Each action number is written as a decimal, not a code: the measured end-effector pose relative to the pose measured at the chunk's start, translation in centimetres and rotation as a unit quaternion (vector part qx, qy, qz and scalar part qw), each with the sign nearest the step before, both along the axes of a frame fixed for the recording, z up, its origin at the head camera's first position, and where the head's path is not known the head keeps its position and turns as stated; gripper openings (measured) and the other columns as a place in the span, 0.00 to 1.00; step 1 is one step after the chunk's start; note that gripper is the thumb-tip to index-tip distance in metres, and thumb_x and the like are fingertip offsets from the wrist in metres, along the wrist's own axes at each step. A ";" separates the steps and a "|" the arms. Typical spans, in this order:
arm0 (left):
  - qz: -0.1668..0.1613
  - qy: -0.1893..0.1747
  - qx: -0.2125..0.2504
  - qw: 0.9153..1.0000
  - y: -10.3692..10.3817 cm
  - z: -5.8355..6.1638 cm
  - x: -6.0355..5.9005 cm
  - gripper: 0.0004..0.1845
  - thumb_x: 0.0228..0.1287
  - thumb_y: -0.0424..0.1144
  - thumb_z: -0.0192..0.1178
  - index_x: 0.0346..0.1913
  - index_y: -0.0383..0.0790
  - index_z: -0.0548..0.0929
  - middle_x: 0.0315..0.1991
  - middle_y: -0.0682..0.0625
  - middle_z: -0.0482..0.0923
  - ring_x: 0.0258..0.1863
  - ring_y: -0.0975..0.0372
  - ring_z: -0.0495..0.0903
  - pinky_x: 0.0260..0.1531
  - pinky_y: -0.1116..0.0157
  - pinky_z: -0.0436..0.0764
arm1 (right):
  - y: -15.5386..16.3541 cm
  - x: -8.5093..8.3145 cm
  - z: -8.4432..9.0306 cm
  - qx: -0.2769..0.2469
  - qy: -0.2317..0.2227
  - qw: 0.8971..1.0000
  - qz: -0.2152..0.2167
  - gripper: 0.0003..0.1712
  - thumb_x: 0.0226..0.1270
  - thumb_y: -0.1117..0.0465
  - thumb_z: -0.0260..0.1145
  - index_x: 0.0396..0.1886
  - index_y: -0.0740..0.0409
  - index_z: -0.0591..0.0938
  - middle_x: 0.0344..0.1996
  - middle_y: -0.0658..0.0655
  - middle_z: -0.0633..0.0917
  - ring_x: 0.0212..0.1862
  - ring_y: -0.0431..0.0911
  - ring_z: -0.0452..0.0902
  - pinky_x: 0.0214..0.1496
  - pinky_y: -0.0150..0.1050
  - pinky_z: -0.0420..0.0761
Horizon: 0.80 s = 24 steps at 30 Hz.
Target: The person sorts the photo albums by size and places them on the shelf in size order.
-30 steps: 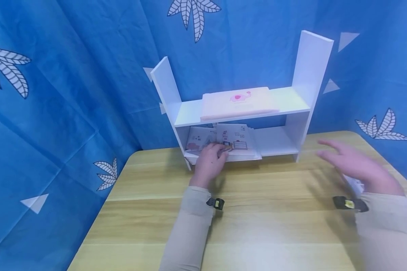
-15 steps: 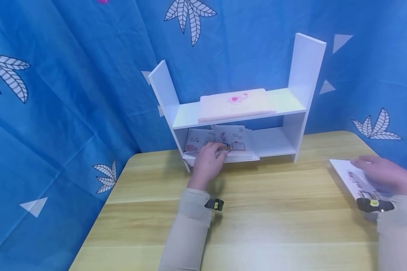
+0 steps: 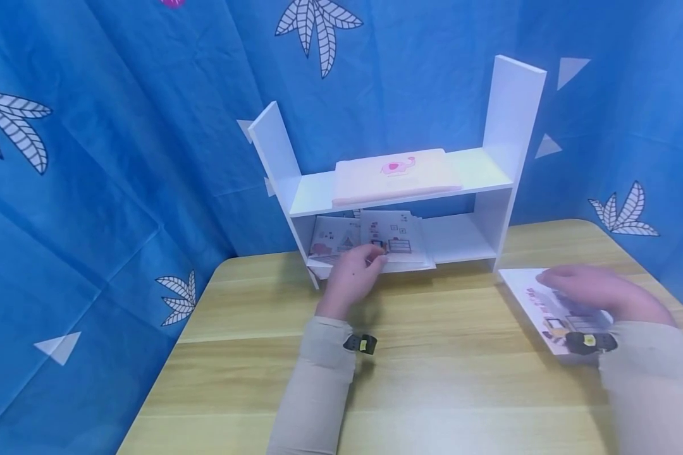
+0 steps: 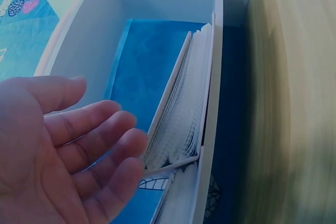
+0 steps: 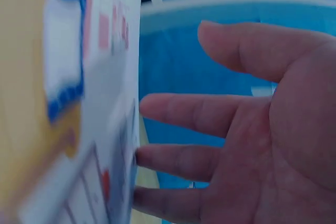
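My right hand (image 3: 609, 294) lies over a picture book (image 3: 552, 316) with small pink and purple drawings on its white cover, low over the table at the right. In the right wrist view the fingers (image 5: 184, 161) are straight, their tips at the cover, and the thumb stands apart from it. At the lower shelf's front edge, my left hand (image 3: 353, 275) has loosely bent fingers and nothing in its palm. Beside it, picture books (image 3: 395, 237) lie on the lower shelf, and the left wrist view shows the edges of their thick pages (image 4: 184, 114).
The white two-tier desktop shelf (image 3: 515, 107) stands at the back of the wooden table (image 3: 432, 354). A pale pink book (image 3: 398, 177) with an elephant lies on its upper board. A blue patterned curtain (image 3: 148, 126) hangs behind and at both sides.
My right hand came down onto the book at the right, and the book has shifted left with it toward the shelf. My left hand has stayed near the shelf books, drawing back slightly.
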<state>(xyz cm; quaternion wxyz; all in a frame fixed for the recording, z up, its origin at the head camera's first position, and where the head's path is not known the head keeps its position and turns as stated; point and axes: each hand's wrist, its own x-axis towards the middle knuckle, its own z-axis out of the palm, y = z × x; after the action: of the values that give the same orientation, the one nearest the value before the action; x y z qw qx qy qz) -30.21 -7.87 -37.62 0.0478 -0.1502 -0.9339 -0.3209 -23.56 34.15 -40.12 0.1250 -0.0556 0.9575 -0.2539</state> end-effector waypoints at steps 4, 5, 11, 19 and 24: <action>-0.011 -0.017 -0.026 0.999 0.2 -0.3 -0.1 0.18 0.75 0.54 0.56 0.58 0.51 0.84 0.57 0.53 0.83 0.55 0.57 0.80 0.57 0.53 0.78 | -2.2 -0.3 0.1 -0.003 -0.004 1.000 0.023 0.45 0.80 0.37 0.46 0.71 0.75 0.67 0.64 0.80 0.71 0.63 0.79 0.63 0.55 0.74 0.69; -0.014 -0.023 -0.033 0.999 0.3 -0.4 -0.1 0.18 0.75 0.54 0.56 0.59 0.52 0.84 0.58 0.53 0.82 0.56 0.57 0.80 0.57 0.53 0.78 | -2.8 -0.5 0.1 -0.003 -0.004 1.000 0.027 0.44 0.80 0.36 0.47 0.71 0.74 0.68 0.64 0.79 0.71 0.64 0.79 0.64 0.56 0.73 0.69; -0.042 -0.051 -0.068 0.995 0.4 -1.1 -0.3 0.19 0.75 0.55 0.56 0.60 0.52 0.84 0.62 0.54 0.80 0.58 0.56 0.79 0.59 0.51 0.76 | -6.6 -1.0 0.0 -0.019 0.005 0.998 0.052 0.42 0.78 0.36 0.51 0.72 0.68 0.69 0.68 0.76 0.70 0.68 0.76 0.61 0.62 0.73 0.66; -0.086 -0.065 -0.097 0.989 0.8 -2.5 -0.3 0.19 0.75 0.56 0.54 0.55 0.51 0.85 0.47 0.57 0.85 0.46 0.60 0.82 0.52 0.54 0.79 | -10.6 -1.2 -0.8 -0.077 0.017 0.994 0.078 0.42 0.77 0.36 0.52 0.77 0.62 0.65 0.72 0.71 0.67 0.72 0.72 0.57 0.67 0.72 0.60; -0.077 -0.106 -0.118 0.984 1.6 -3.2 -0.2 0.21 0.74 0.59 0.54 0.54 0.50 0.86 0.44 0.56 0.84 0.44 0.59 0.81 0.51 0.52 0.79 | -11.3 -1.8 -1.9 -0.158 0.007 0.984 0.082 0.38 0.79 0.41 0.54 0.77 0.59 0.65 0.73 0.68 0.67 0.72 0.70 0.59 0.67 0.70 0.63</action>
<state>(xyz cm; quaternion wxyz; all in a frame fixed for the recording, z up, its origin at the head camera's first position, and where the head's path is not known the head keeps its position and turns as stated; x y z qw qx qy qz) -30.43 -6.26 -40.84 -0.0939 -0.1915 -0.9506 -0.2256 -25.37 22.82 -42.01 0.1279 -0.1548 0.8985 -0.3905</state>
